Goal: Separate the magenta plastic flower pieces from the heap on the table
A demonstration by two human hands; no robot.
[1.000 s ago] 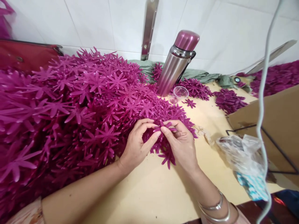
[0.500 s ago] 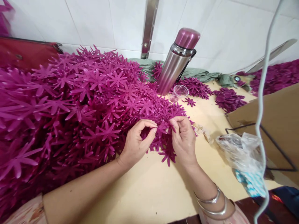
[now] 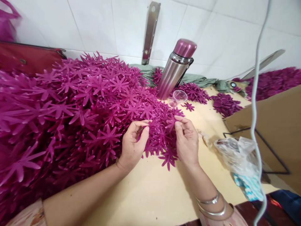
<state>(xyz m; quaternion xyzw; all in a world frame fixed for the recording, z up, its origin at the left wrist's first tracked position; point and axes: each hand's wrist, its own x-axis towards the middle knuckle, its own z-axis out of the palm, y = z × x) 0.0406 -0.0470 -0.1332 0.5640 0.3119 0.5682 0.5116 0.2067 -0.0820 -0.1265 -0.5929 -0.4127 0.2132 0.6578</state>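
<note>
A large heap of magenta artificial flowers [image 3: 98,91] with long, narrow petals spreads over the left of the table. At the heap's right end, my right hand [image 3: 187,138] is closed, with thumb and forefinger pinching a magenta flower [image 3: 171,123] by its petal. Opposite it, my left hand [image 3: 133,142] curls with thumb and forefinger nearly together on magenta petals; which flower those belong to is hard to tell against the heap. One flower [image 3: 168,158] hangs out at the near edge of the heap, between and below my hands.
Behind the heap stands a steel flask [image 3: 175,70] with a purple lid, beside a clear plastic cup [image 3: 180,96]. A cardboard box [image 3: 279,125] and a crumpled plastic bag [image 3: 237,153] lie right. A white cable [image 3: 255,94] hangs in front. A red bag [image 3: 25,58] sits at left.
My hands have drawn farther apart, the left one moving left and its fingertips loosening slightly. More of the right hand's flower shows. The view has shifted a little.
</note>
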